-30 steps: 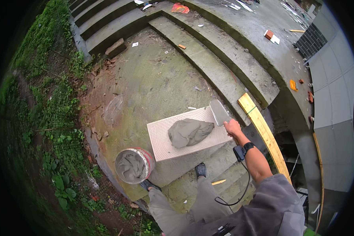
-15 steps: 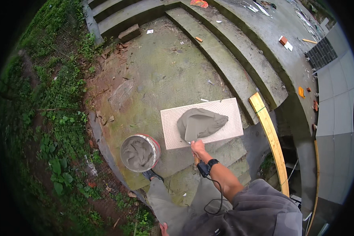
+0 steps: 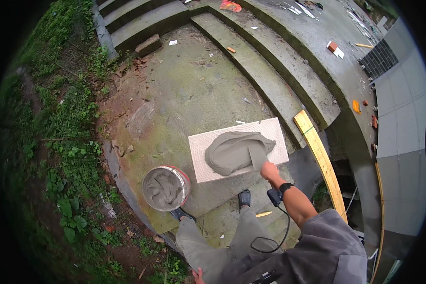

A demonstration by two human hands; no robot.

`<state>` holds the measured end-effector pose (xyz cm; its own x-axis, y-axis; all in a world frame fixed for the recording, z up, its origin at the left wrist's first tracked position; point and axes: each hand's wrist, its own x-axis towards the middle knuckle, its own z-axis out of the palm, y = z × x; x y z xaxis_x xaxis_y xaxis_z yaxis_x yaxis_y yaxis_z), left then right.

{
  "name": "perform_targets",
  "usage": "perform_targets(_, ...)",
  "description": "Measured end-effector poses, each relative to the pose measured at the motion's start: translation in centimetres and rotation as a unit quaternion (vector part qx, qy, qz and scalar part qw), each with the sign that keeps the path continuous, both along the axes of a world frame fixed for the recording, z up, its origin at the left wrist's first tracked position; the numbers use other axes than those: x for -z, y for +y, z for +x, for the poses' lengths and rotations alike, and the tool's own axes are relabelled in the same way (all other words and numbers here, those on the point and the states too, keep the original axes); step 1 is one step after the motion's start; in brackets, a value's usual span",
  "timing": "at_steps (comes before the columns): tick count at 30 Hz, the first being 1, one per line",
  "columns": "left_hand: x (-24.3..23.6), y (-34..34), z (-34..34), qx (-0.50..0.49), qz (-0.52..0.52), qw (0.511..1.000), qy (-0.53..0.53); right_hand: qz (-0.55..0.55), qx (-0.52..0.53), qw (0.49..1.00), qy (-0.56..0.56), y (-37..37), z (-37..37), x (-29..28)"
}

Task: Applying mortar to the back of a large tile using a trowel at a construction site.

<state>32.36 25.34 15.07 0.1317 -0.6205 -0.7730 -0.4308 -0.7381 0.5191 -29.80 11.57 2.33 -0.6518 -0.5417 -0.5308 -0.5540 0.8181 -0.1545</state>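
A pale textured tile [image 3: 201, 160] lies on the concrete landing with a broad heap of wet grey mortar [image 3: 225, 151] smeared over its middle. My right hand [image 3: 269, 171] grips a trowel, its flat blade [image 3: 258, 156] in the right part of the mortar. Left of the tile stands a bucket [image 3: 186, 187] filled with the same grey mix. My left hand [image 3: 198, 275] shows at the lower edge beside my trouser leg, partly out of frame, with fingers loosely extended. My two shoes are just below the tile and bucket.
Concrete steps [image 3: 265, 80] curve round the back and right of the landing. Timber boards [image 3: 319, 158] lean beside a drop at the right, near a tiled wall [image 3: 402, 123]. Plants and mesh [image 3: 71, 180] run along the left edge. Rubble and scraps lie on the upper levels.
The trowel came from beyond the tile's right end down into the mortar, then moved rightward. The mortar is spread flatter and wider. My left hand has come into view at the bottom.
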Motion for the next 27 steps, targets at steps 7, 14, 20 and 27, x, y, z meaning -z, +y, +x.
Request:
perform_targets(7, 3.4, -7.7, -3.9, -0.015, -0.031, 0.999, 0.017, -0.112, 0.072, 0.985, -0.111, -5.5, 0.9, -0.8)
perform_targets(14, 3.4, -10.9, -4.9, -0.033, -0.036, 0.998, 0.031, -0.045, 0.103, 0.955, -0.273, -11.3, 3.2, 5.2)
perform_targets(20, 3.4, -10.5, -4.7, -0.055, -0.037, 0.997, 0.04, 0.001, -0.044, 0.974, -0.221, -11.5, 7.8, 2.7)
perform_targets(27, 2.2, -3.6, -0.5, -0.107, -0.032, 0.993, 0.048, 0.008, -0.137, 0.982, -0.133, -9.9, 5.8, -3.2)
